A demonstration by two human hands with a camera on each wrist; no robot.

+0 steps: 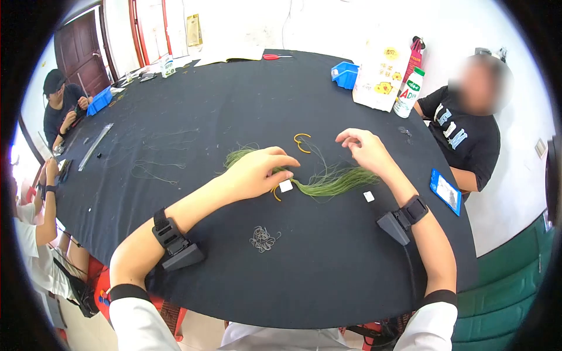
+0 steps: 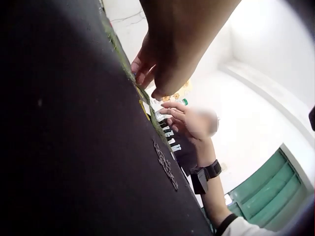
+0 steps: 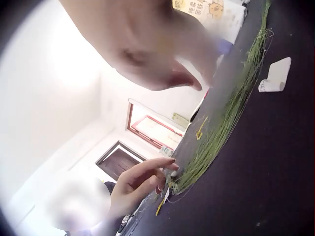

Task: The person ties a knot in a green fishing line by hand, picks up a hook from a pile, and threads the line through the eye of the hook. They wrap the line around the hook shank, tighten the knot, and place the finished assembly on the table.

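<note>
A bundle of fine green strands (image 1: 336,182) lies across the black tablecloth. My left hand (image 1: 254,174) is over its left part, fingers loosely bent, with a gap between index finger and thumb. In the left wrist view its fingertips are right at the strands. A small white tag (image 1: 285,186) and a yellow curved piece (image 1: 276,193) show by the thumb. My right hand (image 1: 366,151) hovers above the bundle's right end, fingers relaxed, holding nothing. Between the hands, farther off, lies a yellow ring-like piece (image 1: 301,144). Another white piece (image 3: 276,76) lies beside the strands.
A small pile of dark wire-like pieces (image 1: 264,238) lies nearer me. At the back right stand a blue bin (image 1: 344,75), a printed bag (image 1: 379,76) and a white bottle (image 1: 410,93). A blue packet (image 1: 446,191) lies at the right edge. People sit on both sides.
</note>
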